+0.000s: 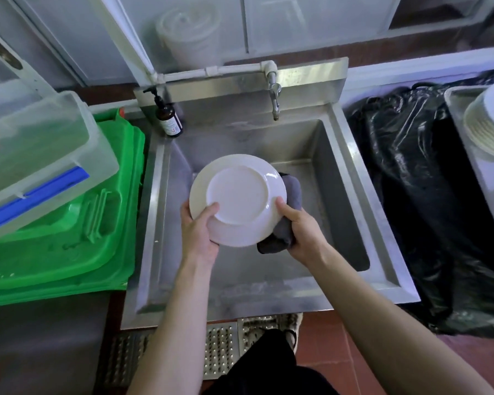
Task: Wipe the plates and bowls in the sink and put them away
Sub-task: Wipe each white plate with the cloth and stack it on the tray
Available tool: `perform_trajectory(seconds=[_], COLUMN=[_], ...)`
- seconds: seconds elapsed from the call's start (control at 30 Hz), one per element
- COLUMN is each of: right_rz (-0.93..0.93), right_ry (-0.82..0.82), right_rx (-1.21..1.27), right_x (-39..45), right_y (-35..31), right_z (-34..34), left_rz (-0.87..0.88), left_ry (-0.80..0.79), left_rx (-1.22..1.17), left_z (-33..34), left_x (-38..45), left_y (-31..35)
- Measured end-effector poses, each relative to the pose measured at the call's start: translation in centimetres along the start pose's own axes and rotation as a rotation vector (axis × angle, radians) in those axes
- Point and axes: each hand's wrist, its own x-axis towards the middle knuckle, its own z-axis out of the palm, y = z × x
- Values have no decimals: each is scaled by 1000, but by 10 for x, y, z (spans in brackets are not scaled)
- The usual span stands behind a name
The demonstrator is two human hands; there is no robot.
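Steel filled the middle of the view: a deep stainless sink [320, 178] with a raised back wall, set against pale panels, with red-brown floor tiles and a metal drain grate showing below its front rim. Off to the left sat a big green bin lid [69, 223], and on top of it leaned a clear plastic box [35, 149] with a blue strip along its edge. Over on the right slumped a glossy black rubbish bag [428, 195], and at the far right edge stood a stack of white plates [488, 124], rims layered one on another. Above the basin a white pipe ran along the wall to a metal tap [275, 95] pointing down into the sink. At the back left corner of the sink stood a brown pump bottle [169, 118], upright. And the action itself was over the basin: a white plate [237, 199] was held up above the sink, underside facing the camera, foot ring plainly visible. The left hand [198, 232] gripped its lower left rim, thumb laid across the back of the plate, fingers hidden behind it. The right hand [300, 232] clutched a dark grey cloth [283, 223] bunched against the plate's right edge, thumb pressed on the rim, cloth poking out above and below the hand.
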Motion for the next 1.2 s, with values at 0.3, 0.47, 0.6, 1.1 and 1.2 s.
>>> perform_trajectory(seconds=[0.3, 0.47, 0.6, 1.1, 1.2], right_rz=[-129, -588, -1079, -1006, -1070], right_ry=[106, 53, -103, -84, -145], right_rx=[-237, -1050, -1478, -988, -845], right_x=[20, 27, 39, -32, -64], right_y=[-98, -117, -92, -128, -156], right_z=[16, 55, 40, 84, 113], left_rz=[182, 174, 139, 241, 214], left_ry=[200, 82, 64, 221, 216], left_rx=[183, 116, -39, 124, 89], left_z=[17, 66, 79, 37, 20], left_x=[10, -4, 7, -33, -43], left_y=[28, 29, 28, 41, 44])
